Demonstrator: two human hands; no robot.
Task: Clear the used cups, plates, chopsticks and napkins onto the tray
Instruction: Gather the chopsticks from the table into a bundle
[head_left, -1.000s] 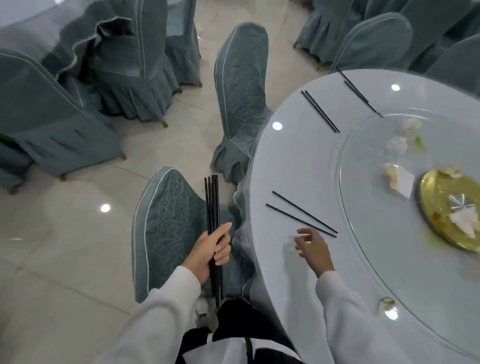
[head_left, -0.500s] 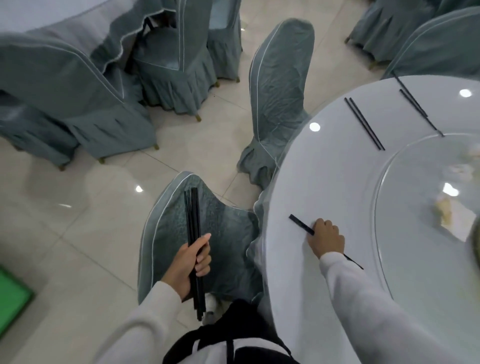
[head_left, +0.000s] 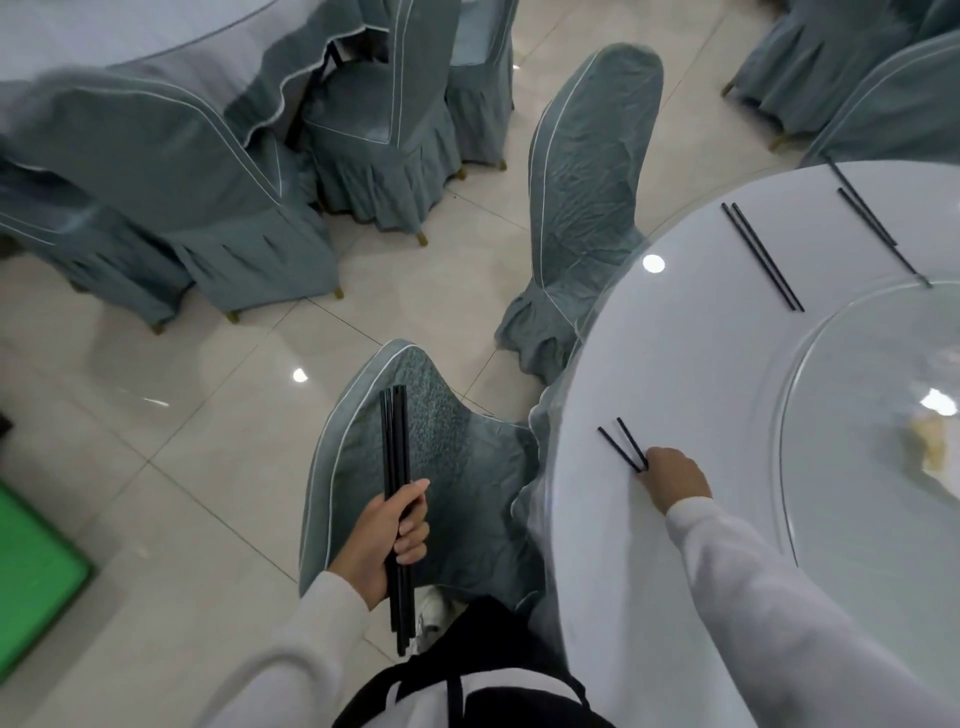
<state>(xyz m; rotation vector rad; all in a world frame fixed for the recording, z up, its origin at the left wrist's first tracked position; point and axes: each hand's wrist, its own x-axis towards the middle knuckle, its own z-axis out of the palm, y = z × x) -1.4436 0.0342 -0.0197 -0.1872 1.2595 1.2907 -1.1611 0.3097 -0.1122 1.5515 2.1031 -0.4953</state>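
L hand (head_left: 382, 535) is wrapped round a bundle of black chopsticks (head_left: 395, 447), held upright off the worktop (head_left: 675, 353), over a chair back (head_left: 457, 467). R hand (head_left: 675, 478) sits on the worktop near its edge, fingers pinching a chopstick pair (head_left: 621, 447) whose free ends splay away from it. Two more pairs (head_left: 761, 257) lie further along, well apart from both hands.
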